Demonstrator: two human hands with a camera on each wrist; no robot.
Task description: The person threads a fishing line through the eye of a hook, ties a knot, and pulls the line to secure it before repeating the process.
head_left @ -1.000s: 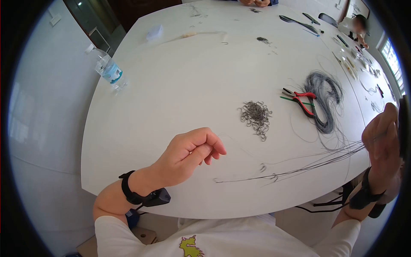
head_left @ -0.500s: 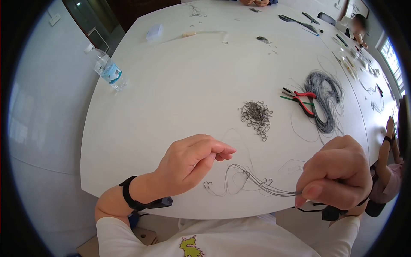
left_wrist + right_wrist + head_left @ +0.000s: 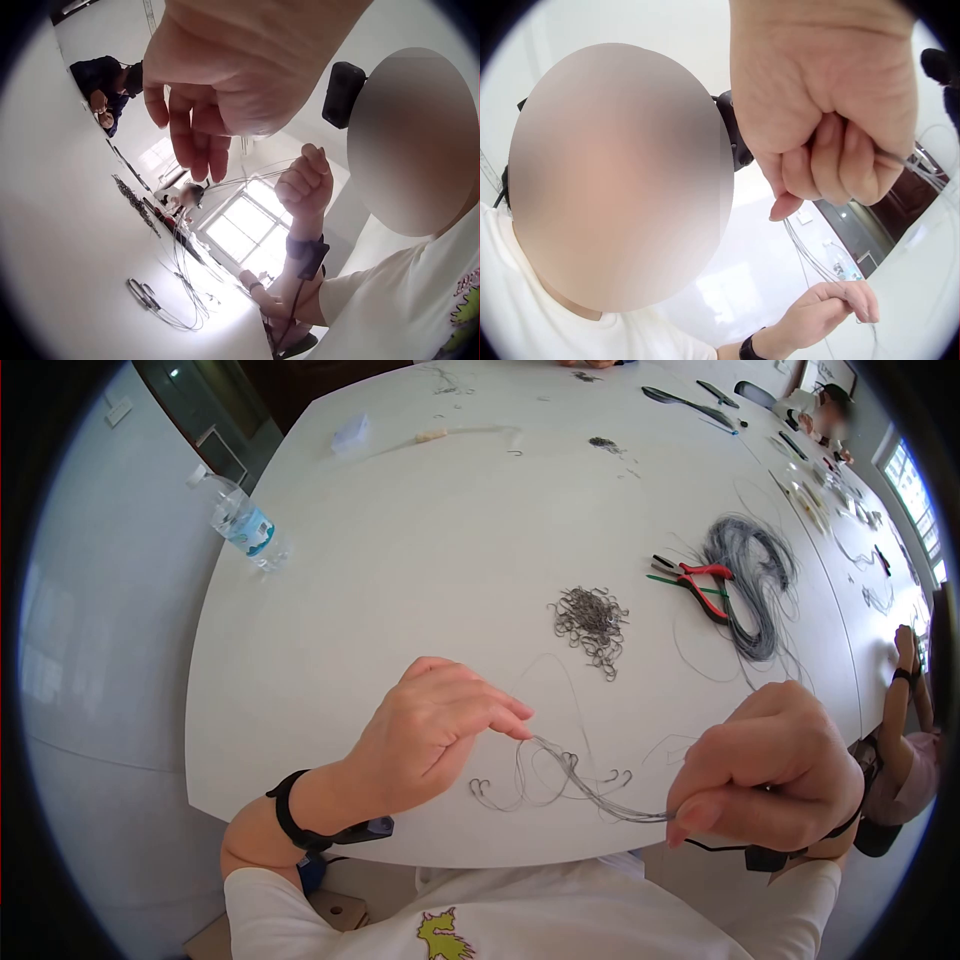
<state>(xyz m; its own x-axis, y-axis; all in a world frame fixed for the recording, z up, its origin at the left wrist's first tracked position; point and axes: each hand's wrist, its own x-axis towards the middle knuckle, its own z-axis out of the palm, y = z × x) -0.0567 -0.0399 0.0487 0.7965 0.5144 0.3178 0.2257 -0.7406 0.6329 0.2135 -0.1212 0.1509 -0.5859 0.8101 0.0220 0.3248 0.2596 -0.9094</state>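
Observation:
My right hand (image 3: 770, 770) grips a bundle of thin grey fishing lines (image 3: 605, 805) in its fist, beside the table's front edge. From there the lines run left to my left hand (image 3: 425, 725), whose thumb and fingertips pinch them near a bend. Small hooks (image 3: 478, 790) hang at the line ends, low over the table. In the right wrist view the lines (image 3: 806, 251) leave the curled fingers and reach the left hand (image 3: 829, 311). A pile of loose hooks (image 3: 592, 622) lies beyond both hands.
Red-handled pliers (image 3: 715, 595) lie against a coil of grey line (image 3: 760, 635) at the right. A water bottle (image 3: 245, 525) stands at the left edge of the white table (image 3: 330, 630). Other people sit at the far side and at the right (image 3: 905, 760).
My right hand has come in from the far right, bringing the lines, which now bend rather than stretch straight. My left hand has moved to them and taken hold with its fingertips.

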